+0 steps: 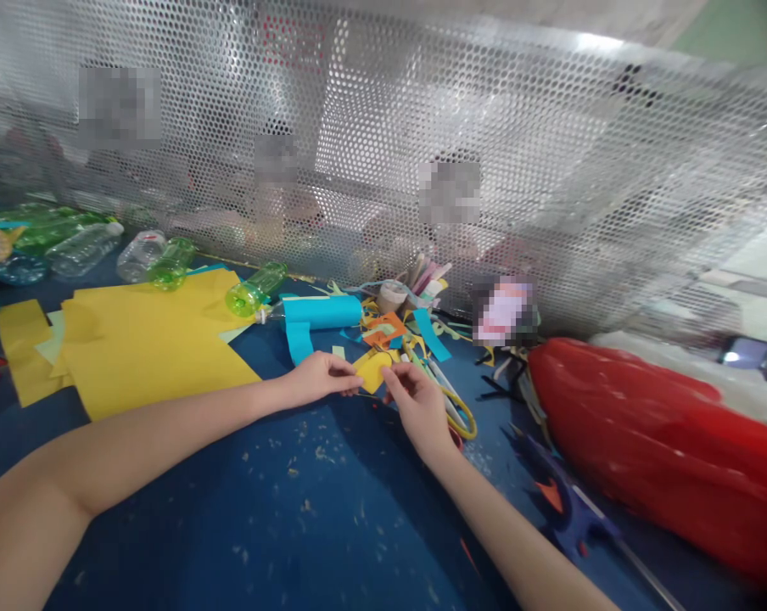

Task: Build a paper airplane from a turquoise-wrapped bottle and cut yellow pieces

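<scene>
A small yellow paper piece (372, 371) is pinched between my two hands above the blue surface (294, 509). My left hand (323, 376) grips its left edge with thumb and fingers. On the opposite side, my right hand (417, 403) holds it between thumb and forefinger. Just beyond lies a plastic bottle wrapped in blue paper (323, 312), with a blue strip hanging from it. Orange paper scraps (384, 329) and another blue strip (432, 334) lie close to my fingers. Partly behind my right hand are a yellow scissors handle (463, 416) and some pens.
Yellow paper sheets (154, 348) lie at left, with several plastic bottles (81, 250) behind. A glue gun (574, 518) and a red plastic bag (651, 433) are at right. A perforated metal panel (383, 110) stands at the back, people behind it.
</scene>
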A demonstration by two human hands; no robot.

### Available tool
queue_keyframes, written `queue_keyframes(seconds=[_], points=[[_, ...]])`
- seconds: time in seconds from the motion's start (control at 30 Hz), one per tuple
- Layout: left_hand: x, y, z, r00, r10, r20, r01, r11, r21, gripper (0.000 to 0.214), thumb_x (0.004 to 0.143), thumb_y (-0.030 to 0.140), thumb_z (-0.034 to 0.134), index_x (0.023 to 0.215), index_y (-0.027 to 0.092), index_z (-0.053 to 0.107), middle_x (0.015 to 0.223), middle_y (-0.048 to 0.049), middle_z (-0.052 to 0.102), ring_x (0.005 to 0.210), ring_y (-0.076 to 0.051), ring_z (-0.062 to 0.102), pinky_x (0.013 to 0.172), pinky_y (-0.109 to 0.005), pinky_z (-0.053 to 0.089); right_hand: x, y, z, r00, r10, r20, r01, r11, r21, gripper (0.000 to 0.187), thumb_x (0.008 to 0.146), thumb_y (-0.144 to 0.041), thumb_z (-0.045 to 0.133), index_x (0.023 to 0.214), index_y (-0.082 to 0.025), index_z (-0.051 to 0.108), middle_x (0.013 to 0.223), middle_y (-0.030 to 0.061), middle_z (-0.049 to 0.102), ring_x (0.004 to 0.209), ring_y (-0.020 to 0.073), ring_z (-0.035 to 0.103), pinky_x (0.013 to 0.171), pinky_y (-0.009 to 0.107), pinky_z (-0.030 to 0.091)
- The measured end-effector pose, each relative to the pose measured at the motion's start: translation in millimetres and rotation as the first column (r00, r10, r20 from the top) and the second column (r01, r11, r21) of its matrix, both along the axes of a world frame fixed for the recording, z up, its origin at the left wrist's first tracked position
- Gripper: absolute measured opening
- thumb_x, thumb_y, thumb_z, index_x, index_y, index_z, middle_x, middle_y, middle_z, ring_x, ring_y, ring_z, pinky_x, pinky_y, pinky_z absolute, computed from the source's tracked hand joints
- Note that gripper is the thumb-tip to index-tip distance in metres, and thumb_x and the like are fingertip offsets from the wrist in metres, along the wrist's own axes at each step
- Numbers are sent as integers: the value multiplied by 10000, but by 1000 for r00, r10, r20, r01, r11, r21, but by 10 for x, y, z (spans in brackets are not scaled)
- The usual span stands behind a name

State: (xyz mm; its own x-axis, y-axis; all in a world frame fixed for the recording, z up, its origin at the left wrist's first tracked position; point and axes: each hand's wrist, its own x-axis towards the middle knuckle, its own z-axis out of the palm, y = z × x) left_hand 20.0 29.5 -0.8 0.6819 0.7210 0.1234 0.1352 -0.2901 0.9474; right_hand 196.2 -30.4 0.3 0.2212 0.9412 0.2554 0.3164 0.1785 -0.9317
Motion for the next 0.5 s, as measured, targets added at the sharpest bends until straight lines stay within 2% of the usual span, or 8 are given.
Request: queue_keyframes(seconds=[0.33, 0.5], points=[[4, 3, -16, 999, 3, -33, -2, 1000, 31, 295, 784, 406, 582, 699, 132, 651, 655, -23, 646, 621, -125, 576, 616, -224, 427, -27, -14, 17, 999, 20, -26, -20, 1000, 12, 322, 721, -504, 624, 719, -199, 522, 590, -39, 505, 472, 111, 489, 472, 247, 437], [2, 12, -49, 999, -5, -43, 7, 999, 40, 331, 757, 459, 596, 764, 136, 668, 670, -18, 641, 620, -132, 558, 578, -223, 394, -40, -30, 43, 999, 31, -21, -31, 1000, -1, 334, 728, -526, 609, 703, -209, 510, 595, -33, 514, 471, 121, 496, 480, 267, 444]])
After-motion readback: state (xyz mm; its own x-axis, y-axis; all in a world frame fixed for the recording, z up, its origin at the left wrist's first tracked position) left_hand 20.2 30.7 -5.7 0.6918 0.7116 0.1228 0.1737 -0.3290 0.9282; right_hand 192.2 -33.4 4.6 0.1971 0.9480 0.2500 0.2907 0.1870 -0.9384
